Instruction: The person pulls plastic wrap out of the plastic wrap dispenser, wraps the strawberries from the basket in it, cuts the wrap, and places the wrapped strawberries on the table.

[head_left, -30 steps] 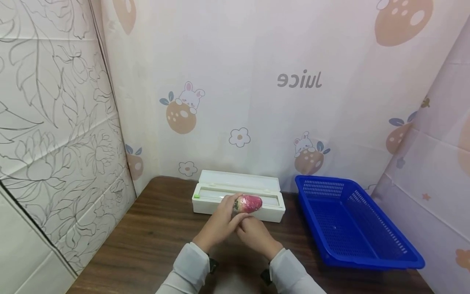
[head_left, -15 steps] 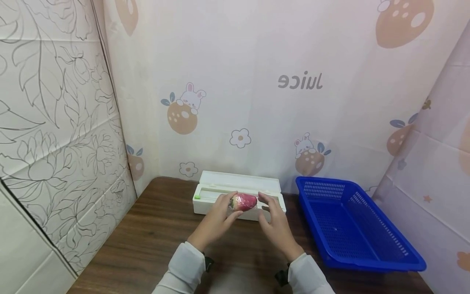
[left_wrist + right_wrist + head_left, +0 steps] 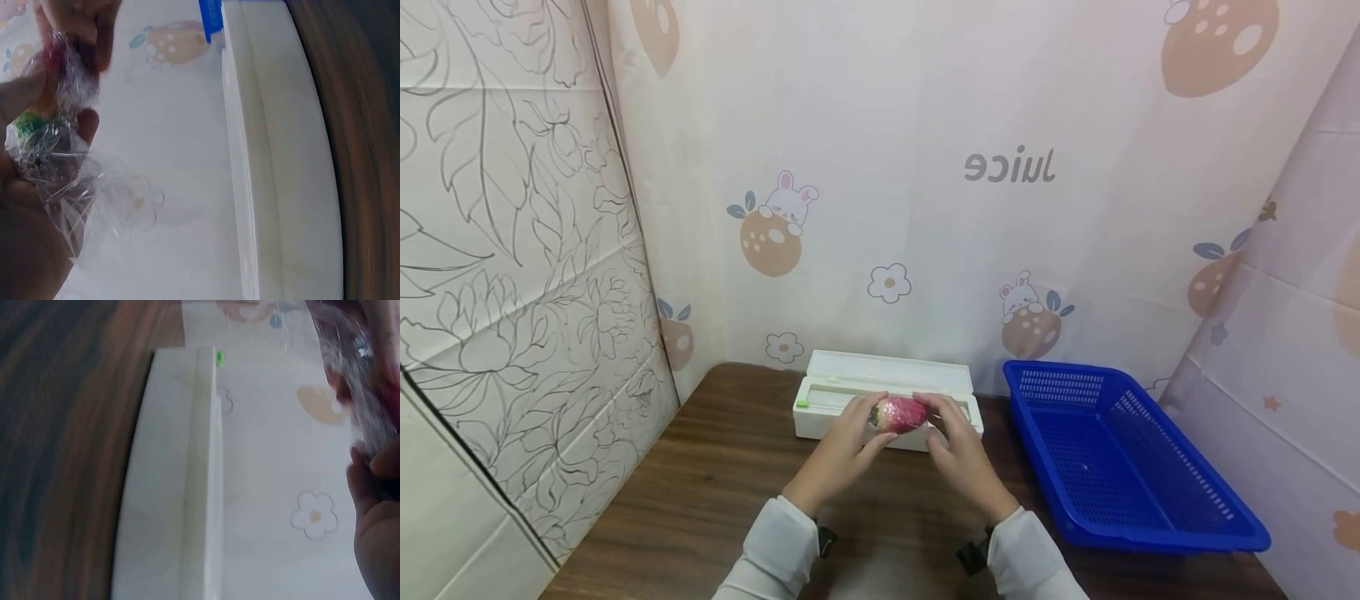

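A red fruit [image 3: 902, 414] with a yellowish and green left end is wrapped in shiny cling film, held up in front of a white cling film dispenser box. My left hand [image 3: 842, 454] grips its green end between thumb and fingers. On the red end, the fingertips of my right hand [image 3: 961, 454] pinch the wrapped fruit. A loose tail of cling film [image 3: 75, 194] trails from the green end in the left wrist view. In the right wrist view, film [image 3: 353, 375] stretches over the fruit between both hands.
The white dispenser box [image 3: 820, 427] stands lid up at the table's back, with a green slider [image 3: 802, 403] on its left. A blue plastic basket [image 3: 1120, 467] sits to the right. Printed curtains rise behind the brown wooden table [image 3: 700, 475].
The right hand, earlier tucked beneath the left, moved out to the right, then came in until its fingertips met the fruit's red end. The left hand kept its hold.
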Available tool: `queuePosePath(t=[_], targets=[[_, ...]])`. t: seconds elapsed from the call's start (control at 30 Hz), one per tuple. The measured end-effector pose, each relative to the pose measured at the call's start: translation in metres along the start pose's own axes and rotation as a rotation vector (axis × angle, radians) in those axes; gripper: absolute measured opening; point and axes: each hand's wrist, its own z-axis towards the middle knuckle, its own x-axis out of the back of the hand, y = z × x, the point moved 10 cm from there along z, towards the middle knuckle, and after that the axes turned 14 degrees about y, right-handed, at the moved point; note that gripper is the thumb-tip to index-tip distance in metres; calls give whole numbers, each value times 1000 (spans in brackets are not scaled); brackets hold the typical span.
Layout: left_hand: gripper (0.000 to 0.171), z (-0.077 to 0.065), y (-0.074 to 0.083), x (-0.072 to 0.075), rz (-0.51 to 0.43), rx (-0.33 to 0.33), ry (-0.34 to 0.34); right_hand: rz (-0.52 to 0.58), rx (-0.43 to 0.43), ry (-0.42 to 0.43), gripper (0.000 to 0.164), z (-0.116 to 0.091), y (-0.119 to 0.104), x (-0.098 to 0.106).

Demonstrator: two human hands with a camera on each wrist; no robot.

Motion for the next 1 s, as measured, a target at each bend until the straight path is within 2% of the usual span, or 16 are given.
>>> queuePosePath(t=[0.07, 0.13, 0.2, 0.33, 0.43, 0.53, 0.6, 0.7, 0.8, 0.9, 1.0], targets=[[59, -1, 4, -2, -7, -27, -8, 19, -43, -29, 52, 3, -7, -2], [59, -2, 6, -4, -14, -41, -22, 31, -83, -55, 50, 2, -5, -7], [59, -3, 5, -4, -13, -26, -19, 51, -140, -65, 49, 0, 3, -8], [58, -1, 5, -2, -28, -5, -9, 144, -281, -72, 48, -9, 32, -13], [58, 1, 7, 0, -33, -20, 12, 232, -387, -77, 46, -13, 40, -17], [58, 2, 7, 0, -26, -30, 28, 294, -457, -84, 43, -16, 44, -22], [58, 2, 6, 0, -19, -24, 35, 281, -480, -85, 40, -18, 47, -23], [58, 2, 4, -1, -8, -12, 43, 205, -509, -92, 37, -21, 51, -24], [58, 2, 1, -3, -8, 11, 40, 185, -566, -160, 42, -26, 55, -30], [58, 1, 0, -6, -15, 29, 30, 275, -642, -251, 51, -34, 55, -42], [57, 1, 1, -8, -30, 29, 19, 302, -669, -295, 52, -38, 54, -47]])
